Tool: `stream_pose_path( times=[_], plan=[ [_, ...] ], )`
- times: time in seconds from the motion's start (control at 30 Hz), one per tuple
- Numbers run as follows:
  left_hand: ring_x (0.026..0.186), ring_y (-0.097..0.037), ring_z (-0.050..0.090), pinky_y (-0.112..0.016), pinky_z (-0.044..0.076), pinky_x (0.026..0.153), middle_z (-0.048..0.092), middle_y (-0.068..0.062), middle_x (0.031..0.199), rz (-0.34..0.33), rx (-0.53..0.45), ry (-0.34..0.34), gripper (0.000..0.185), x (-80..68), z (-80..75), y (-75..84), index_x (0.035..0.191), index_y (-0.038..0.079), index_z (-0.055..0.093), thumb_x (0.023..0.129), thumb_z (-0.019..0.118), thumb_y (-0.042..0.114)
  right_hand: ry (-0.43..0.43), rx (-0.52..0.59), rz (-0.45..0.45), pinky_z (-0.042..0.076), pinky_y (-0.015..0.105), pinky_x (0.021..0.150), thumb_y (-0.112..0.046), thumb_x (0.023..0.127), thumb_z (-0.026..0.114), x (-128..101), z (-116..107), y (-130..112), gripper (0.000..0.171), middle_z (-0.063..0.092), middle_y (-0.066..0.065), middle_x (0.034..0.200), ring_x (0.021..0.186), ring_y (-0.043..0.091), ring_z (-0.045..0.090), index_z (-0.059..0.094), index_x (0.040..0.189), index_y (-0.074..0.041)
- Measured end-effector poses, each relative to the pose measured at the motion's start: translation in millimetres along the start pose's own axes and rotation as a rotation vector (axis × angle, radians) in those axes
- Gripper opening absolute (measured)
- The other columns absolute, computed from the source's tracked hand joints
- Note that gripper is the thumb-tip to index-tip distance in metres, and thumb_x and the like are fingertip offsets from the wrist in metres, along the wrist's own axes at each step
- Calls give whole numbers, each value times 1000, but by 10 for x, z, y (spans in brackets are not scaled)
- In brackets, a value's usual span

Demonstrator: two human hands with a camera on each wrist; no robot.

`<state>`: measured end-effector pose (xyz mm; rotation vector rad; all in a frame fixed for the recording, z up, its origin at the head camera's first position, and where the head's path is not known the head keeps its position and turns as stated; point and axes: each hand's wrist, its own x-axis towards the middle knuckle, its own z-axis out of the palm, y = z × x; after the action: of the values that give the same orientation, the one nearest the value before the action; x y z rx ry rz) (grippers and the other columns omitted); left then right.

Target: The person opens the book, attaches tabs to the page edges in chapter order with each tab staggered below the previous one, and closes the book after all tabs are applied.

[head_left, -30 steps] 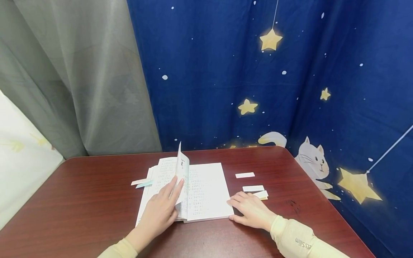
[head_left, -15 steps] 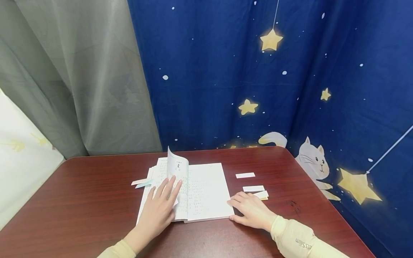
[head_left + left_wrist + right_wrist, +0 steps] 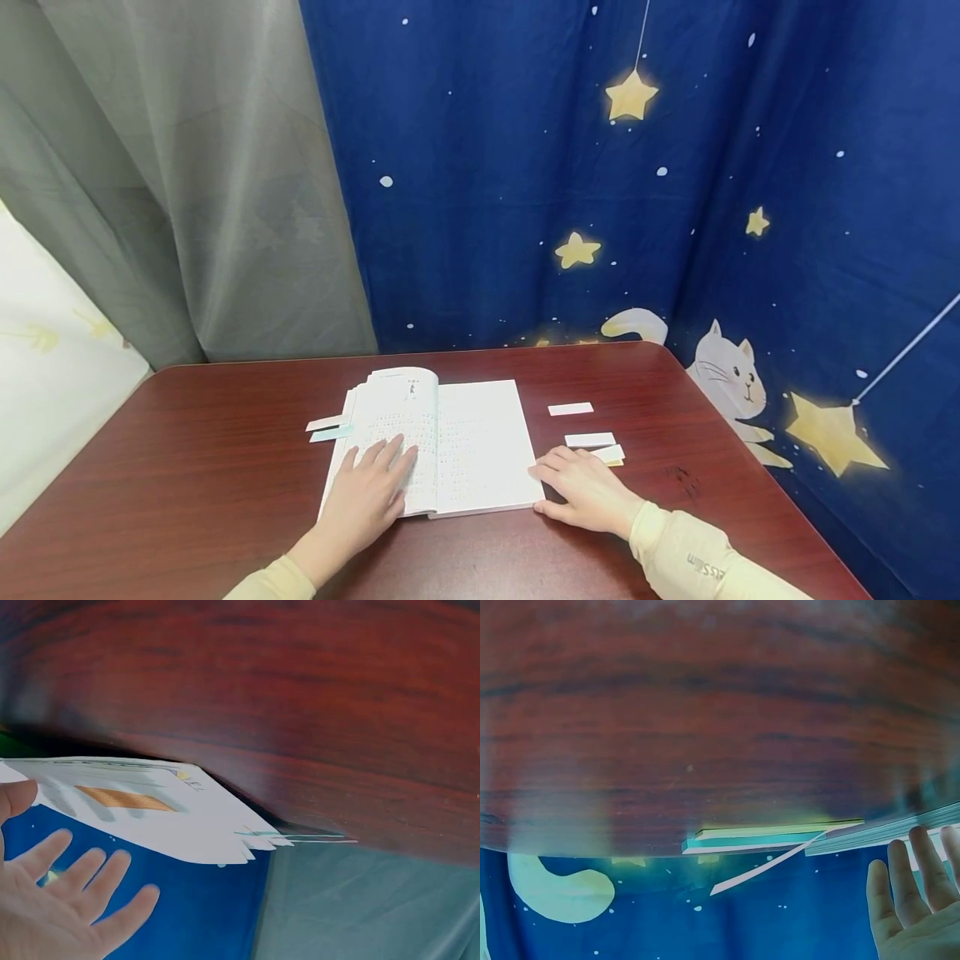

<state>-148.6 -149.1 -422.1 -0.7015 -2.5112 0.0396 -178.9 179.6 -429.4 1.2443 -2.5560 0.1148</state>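
An open book (image 3: pixel 480 442) with printed pages lies on the table, its left-hand pages fanned in steps. Over the lower part of the left page is my left hand (image 3: pixel 366 492), fingers spread and extended; in the left wrist view that hand (image 3: pixel 82 900) appears beside the page with nothing in its grasp. My right hand (image 3: pixel 583 490) rests at the book's lower right edge, fingers fairly straight. Two paper tabs, one whitish (image 3: pixel 326 423) and one light blue (image 3: pixel 330 434), stick out from the left side of the pages.
To the right of the book on the reddish-brown table (image 3: pixel 225 467) lie a white strip (image 3: pixel 570 409), another white strip (image 3: pixel 589 439) and a small pad with a yellowish edge (image 3: pixel 609 454). Grey and blue curtains (image 3: pixel 487 167) hang behind the table's far edge.
The raised page has come down to the left and now lies flat. My left hand has opened out and shifted slightly down and left. The right hand has stayed put.
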Motion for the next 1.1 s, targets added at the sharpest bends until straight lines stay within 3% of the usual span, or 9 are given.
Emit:
stream_pose_path(
  times=[0.2,0.43,0.6,0.9,1.1],
  plan=[
    [91,-26,56,-52,39,74,59,-10,102,-58,1,-120,36,-48,-10,-5,107,9,59,74,58,23,-13,22,-1,44,36,74,-42,78,60,38,-44,12,39,57,-3,102,94,13,50,62,105,-14],
    [81,-25,59,-49,40,70,61,-9,96,-87,-7,-177,37,-100,-25,-38,108,8,60,77,57,28,-51,64,67,44,34,75,-42,79,59,295,-201,5,40,58,-3,103,96,13,50,61,108,-15],
    [80,-26,59,-48,41,68,61,-9,95,-86,-9,-194,37,-117,-32,-66,109,8,59,78,56,28,-79,102,114,42,36,79,-40,82,56,632,-209,-21,39,58,-2,106,99,14,50,60,111,-15],
    [79,-25,58,-48,41,69,60,-7,96,-84,4,-195,37,-201,-51,-94,109,9,59,79,56,30,-161,177,174,41,36,83,-40,84,52,1368,24,-123,38,57,-2,110,103,16,50,59,114,-18],
    [75,-25,57,-47,40,65,58,-5,91,-63,23,-163,35,-228,-79,-100,106,9,59,78,57,30,-227,234,252,39,37,85,-36,86,51,1631,212,-121,35,56,-2,112,105,16,49,57,117,-20]
  ],
)
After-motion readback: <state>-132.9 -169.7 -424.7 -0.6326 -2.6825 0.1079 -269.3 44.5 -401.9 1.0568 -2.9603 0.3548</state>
